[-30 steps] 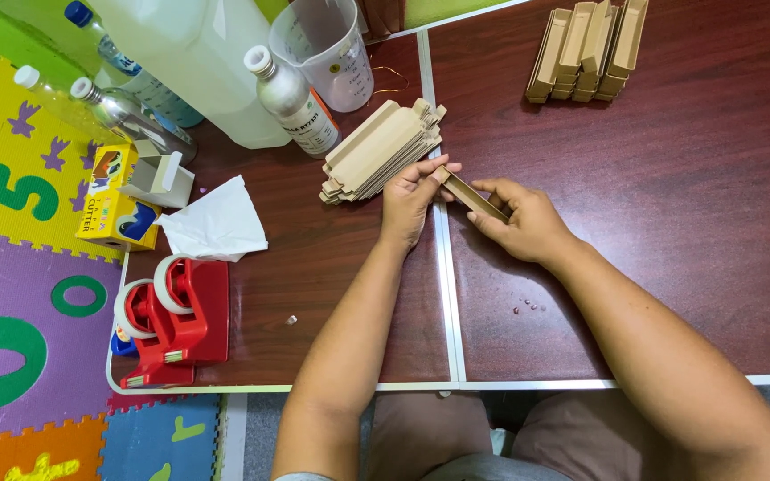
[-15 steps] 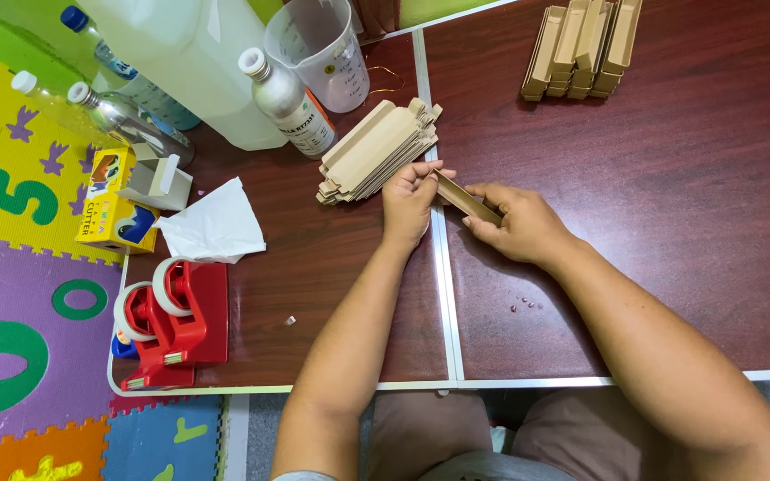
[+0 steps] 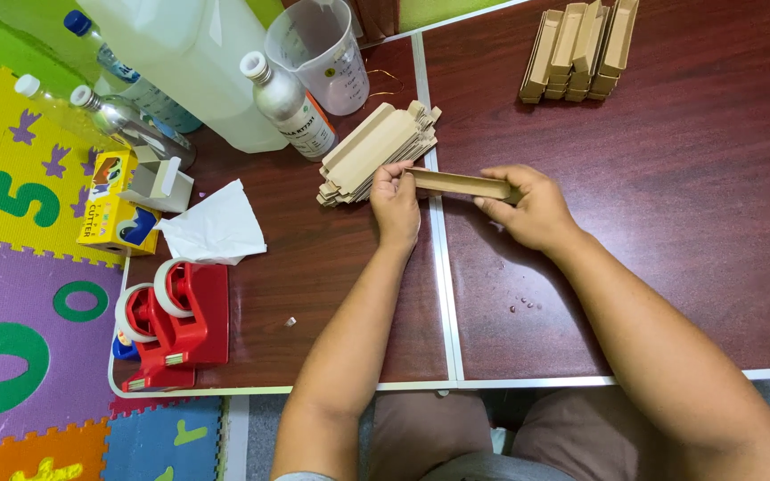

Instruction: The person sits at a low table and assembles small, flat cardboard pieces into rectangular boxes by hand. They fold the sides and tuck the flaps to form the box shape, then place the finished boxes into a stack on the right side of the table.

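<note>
Now | both hands: left hand (image 3: 396, 203), right hand (image 3: 532, 209) pinch cardboard strip (image 3: 461, 184) (by its ends)

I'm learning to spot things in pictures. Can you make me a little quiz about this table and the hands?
1. True or false: both hands hold one long brown cardboard box.
2. What colour is the tape dispenser? A green, B red, C black.
3. Fill in: the flat cardboard stack lies nearest the ____ hand.

Key:
1. True: the left hand pinches one end, the right hand grips the other.
2. B.
3. Left.
</note>
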